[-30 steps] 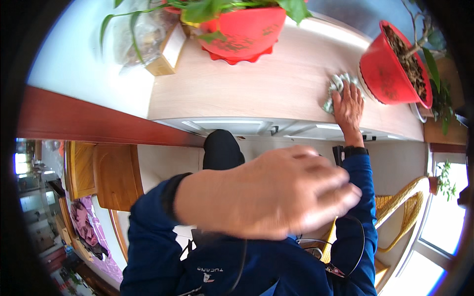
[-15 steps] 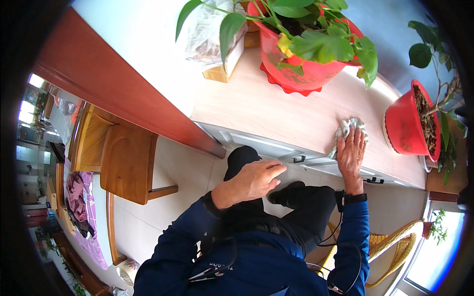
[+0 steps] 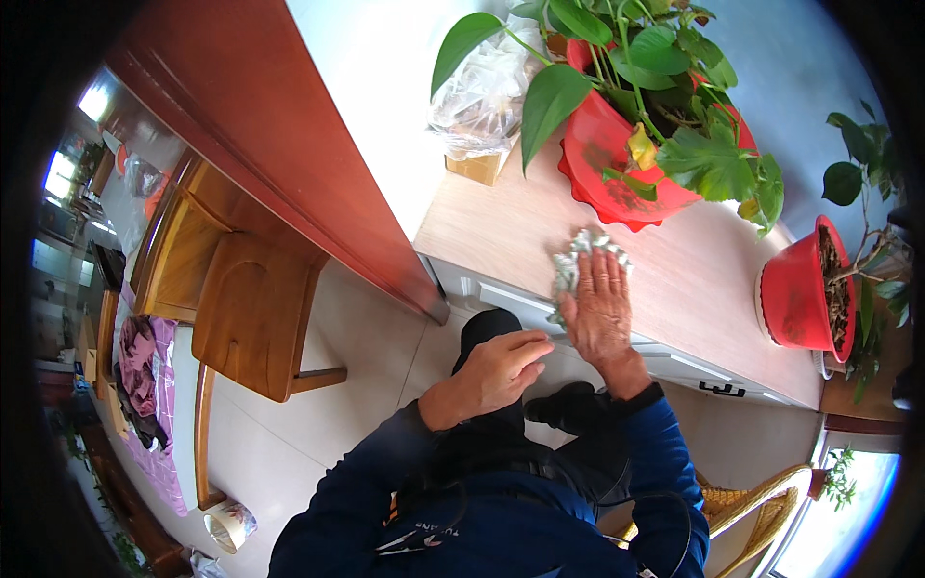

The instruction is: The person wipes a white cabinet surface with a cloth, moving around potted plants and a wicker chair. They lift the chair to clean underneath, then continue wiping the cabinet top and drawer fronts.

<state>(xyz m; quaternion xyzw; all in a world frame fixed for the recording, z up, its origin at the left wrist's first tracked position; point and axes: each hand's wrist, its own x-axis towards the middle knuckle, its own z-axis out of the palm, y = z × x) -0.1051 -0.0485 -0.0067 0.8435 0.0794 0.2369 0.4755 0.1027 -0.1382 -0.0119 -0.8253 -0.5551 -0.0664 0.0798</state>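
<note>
My right hand lies over a crumpled white and grey-green cleaning cloth, pressing it onto the pale wooden cabinet top. Its fingers point away from me, and the cloth sticks out around them. Above the floor by my knee hovers my left hand, empty, with the fingers loosely bent and the thumb apart from them. Just beyond the cloth stands a large red flower pot with leafy green plants, on a scalloped red saucer. Cloth and pot look close together; a narrow strip of wood shows between them.
Farther right on the cabinet is a smaller red pot. At the far left end stands a carton under a clear plastic bag. A red-brown door frame, a wooden chair and a wicker chair are around me.
My right hand has slid left along the cabinet top with the cloth, toward the large pot. My left hand stays in nearly the same place. The view has shifted slightly.
</note>
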